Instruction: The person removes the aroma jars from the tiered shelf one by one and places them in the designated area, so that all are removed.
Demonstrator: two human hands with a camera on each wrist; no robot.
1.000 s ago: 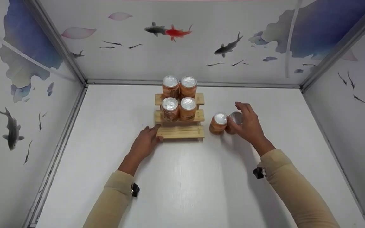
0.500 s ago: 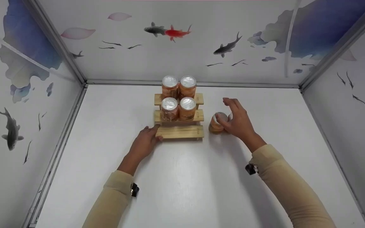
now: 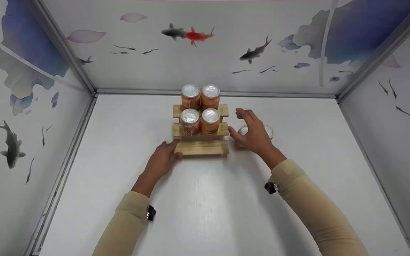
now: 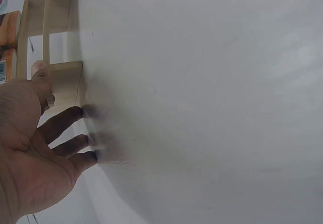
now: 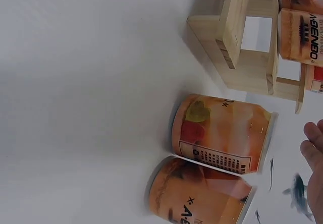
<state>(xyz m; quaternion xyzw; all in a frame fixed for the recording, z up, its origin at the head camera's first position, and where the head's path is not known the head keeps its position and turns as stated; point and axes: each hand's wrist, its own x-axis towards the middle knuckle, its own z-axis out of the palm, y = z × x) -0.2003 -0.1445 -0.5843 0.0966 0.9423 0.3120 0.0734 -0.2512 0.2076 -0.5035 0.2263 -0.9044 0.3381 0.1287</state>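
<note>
Four orange cans stand upright on the wooden rack (image 3: 223, 111): a left can (image 3: 190, 102) and a right can (image 3: 210, 102) on its far step, with another left can (image 3: 190, 127) and right can (image 3: 210, 127) on its middle step. No can stands on the near step (image 3: 201, 148). Two loose cans (image 5: 222, 133) stand upright on the desk (image 3: 198, 213), right of the rack and so close together that I cannot tell whether they touch. By that share, the work looks roughly two-thirds done; what is left seems to be the loose pair and the near step.

The left hand (image 3: 159, 163) is at the left end of the near step, its thumb and a finger appearing to pinch it while the other fingers extend toward the desk. The right hand (image 3: 257, 138) is over the loose cans, its fingers spread apart from the thumb and holding nothing.
</note>
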